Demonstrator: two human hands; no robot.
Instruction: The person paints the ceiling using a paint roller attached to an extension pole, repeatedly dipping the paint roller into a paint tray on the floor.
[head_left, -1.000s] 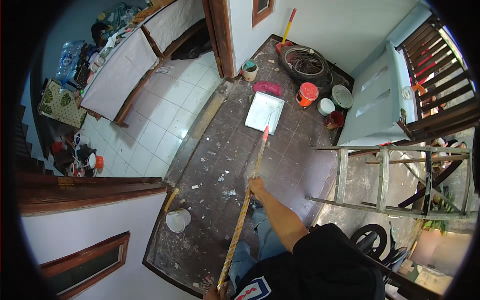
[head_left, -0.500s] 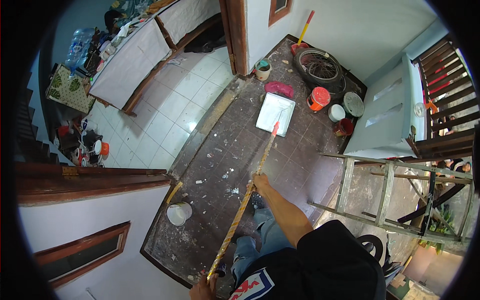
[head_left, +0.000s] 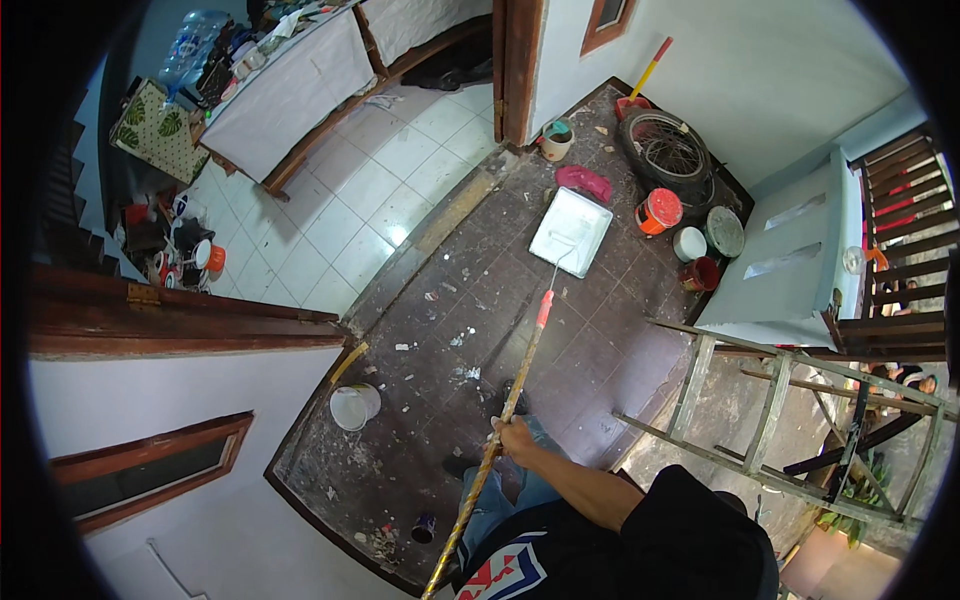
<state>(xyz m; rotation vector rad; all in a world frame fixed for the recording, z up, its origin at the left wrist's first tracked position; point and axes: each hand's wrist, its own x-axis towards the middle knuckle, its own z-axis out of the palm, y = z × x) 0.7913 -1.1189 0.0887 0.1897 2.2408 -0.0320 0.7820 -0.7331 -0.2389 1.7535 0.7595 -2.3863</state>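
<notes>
My right hand (head_left: 515,437) is wrapped round a long yellow-and-brown striped pole (head_left: 480,478). At its far end, a paint roller's red handle (head_left: 545,308) is fixed, and its thin wire frame runs into a white paint tray (head_left: 545,262) on the dark tiled floor. The roller's head, in or over the tray, is hard to tell from the white paint. Toward me, the pole slants down past my body and leaves the lower edge of the picture. My left hand is out of sight.
A white bucket (head_left: 355,408) stands at left, near the wall. Beyond the tray are a pink cloth (head_left: 584,183), an orange paint bucket (head_left: 659,211), more tubs and a wheel (head_left: 667,147). A wooden ladder (head_left: 765,412) lies across the right side. A dark cup (head_left: 424,527) sits near my legs.
The pole has drawn back toward me, its red handle leaving its place over the tray. My right hand came back with it. My left hand has dropped out of view.
</notes>
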